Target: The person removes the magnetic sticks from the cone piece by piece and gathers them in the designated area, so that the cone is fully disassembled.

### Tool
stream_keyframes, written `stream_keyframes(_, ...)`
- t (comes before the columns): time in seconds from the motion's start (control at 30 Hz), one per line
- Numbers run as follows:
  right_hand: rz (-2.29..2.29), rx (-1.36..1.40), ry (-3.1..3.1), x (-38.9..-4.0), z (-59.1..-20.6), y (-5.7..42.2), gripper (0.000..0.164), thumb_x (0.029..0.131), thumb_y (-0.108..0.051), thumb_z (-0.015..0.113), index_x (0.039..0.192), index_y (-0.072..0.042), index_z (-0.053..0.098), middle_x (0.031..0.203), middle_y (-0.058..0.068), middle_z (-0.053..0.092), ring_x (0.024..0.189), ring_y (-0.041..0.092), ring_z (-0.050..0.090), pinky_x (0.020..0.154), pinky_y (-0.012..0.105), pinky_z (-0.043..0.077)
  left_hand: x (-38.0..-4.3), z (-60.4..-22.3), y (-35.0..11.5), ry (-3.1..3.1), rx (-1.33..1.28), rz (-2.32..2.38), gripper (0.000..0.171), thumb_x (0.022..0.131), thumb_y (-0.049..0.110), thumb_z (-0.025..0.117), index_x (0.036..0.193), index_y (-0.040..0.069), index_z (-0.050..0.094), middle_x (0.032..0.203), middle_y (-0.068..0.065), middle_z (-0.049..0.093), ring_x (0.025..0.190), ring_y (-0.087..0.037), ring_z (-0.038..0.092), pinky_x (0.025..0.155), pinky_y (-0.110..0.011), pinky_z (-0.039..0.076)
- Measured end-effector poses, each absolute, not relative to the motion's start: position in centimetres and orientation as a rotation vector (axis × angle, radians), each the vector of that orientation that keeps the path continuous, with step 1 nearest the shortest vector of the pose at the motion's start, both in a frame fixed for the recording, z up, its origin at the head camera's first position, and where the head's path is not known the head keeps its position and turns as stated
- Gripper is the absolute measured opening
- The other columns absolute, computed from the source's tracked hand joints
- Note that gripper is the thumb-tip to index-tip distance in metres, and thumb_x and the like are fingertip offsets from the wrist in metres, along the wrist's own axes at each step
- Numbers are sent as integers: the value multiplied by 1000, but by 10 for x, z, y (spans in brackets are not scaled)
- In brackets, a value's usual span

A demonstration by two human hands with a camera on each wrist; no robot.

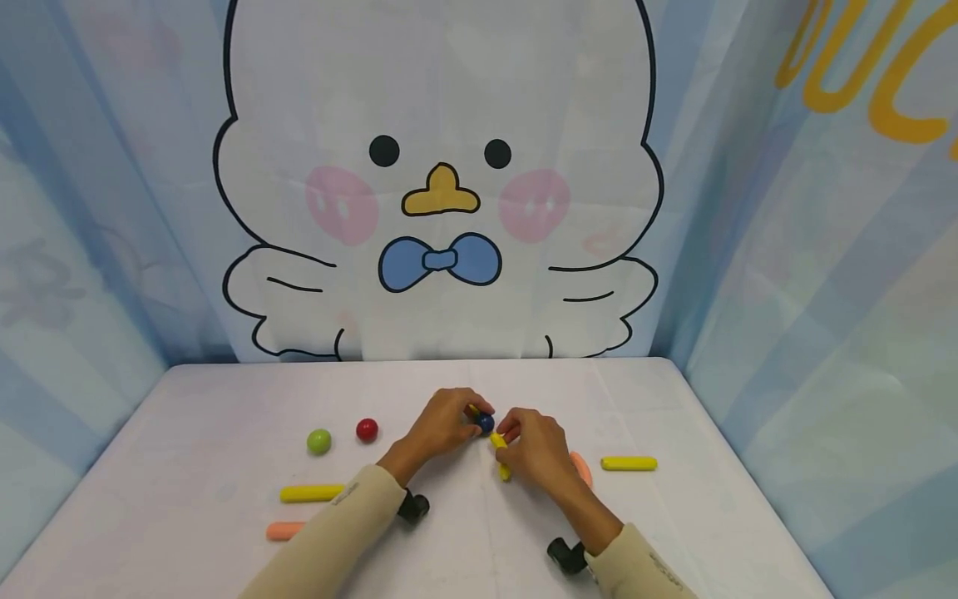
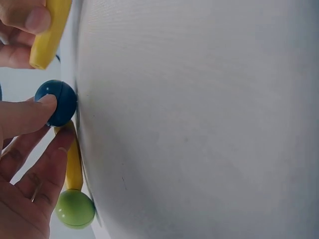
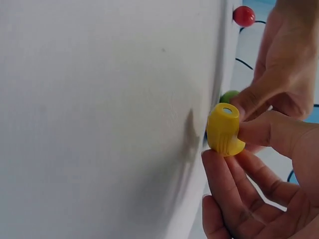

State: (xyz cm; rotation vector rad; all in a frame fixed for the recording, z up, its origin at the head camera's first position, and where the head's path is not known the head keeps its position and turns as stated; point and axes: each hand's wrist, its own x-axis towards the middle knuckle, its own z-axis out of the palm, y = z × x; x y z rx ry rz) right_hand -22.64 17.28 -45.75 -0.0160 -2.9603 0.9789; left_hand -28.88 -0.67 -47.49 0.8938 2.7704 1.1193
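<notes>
My left hand (image 1: 446, 422) pinches a glossy blue ball (image 2: 62, 104) between thumb and fingers. From that ball a yellow stick (image 2: 75, 164) runs behind the fingers, its far end meeting a green ball (image 2: 75, 209). In the head view the hand covers most of this stick and that green ball. Close by on the right, my right hand (image 1: 537, 449) holds a second yellow stick (image 1: 501, 457) between thumb and fingers. One end of it, with a small shiny disc (image 3: 227, 110), faces the right wrist camera. A narrow gap parts this stick from the blue ball in the left wrist view.
On the left of the white table (image 1: 187, 449) lie a red ball (image 1: 367, 430), another green ball (image 1: 318, 442), a yellow stick (image 1: 310, 493) and an orange stick (image 1: 284, 531). A curved orange piece (image 1: 580, 470) and a yellow stick (image 1: 629, 463) lie right of my right hand.
</notes>
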Motion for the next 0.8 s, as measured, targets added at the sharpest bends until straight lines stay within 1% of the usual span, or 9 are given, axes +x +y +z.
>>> stream_keyframes(0.2,944,-40,-2939,-220,-449,188,22,80,-12,90,95,-17,75,87,-3,73,83,16,62,78,38,52,-286,-474,-7,2770,873,1081,30,90,3,83,118,13,79,116,-4,78,105,-23,71,109,-49,54)
stream_keyframes(0.47,920,-111,-2942,-212,-450,209,23,81,-12,90,97,-18,76,89,-4,73,89,18,63,84,40,51,-282,-473,-6,2818,864,1043,31,89,9,86,119,13,79,117,-2,77,104,-21,70,106,-46,55)
stream_keyframes(0.63,885,-142,-2947,-206,-451,217,24,81,-11,90,98,-17,75,90,-2,73,90,19,63,84,41,51,-281,-473,-4,2867,888,974,33,89,14,87,121,12,79,121,-3,77,105,-21,70,106,-44,55)
stream_keyframes(0.8,808,-139,-2948,-200,-453,222,25,80,-9,91,98,-14,75,89,-1,73,89,20,62,85,43,51,-280,-474,-5,2898,912,925,31,89,17,88,118,13,80,121,-3,77,105,-21,69,104,-43,56)
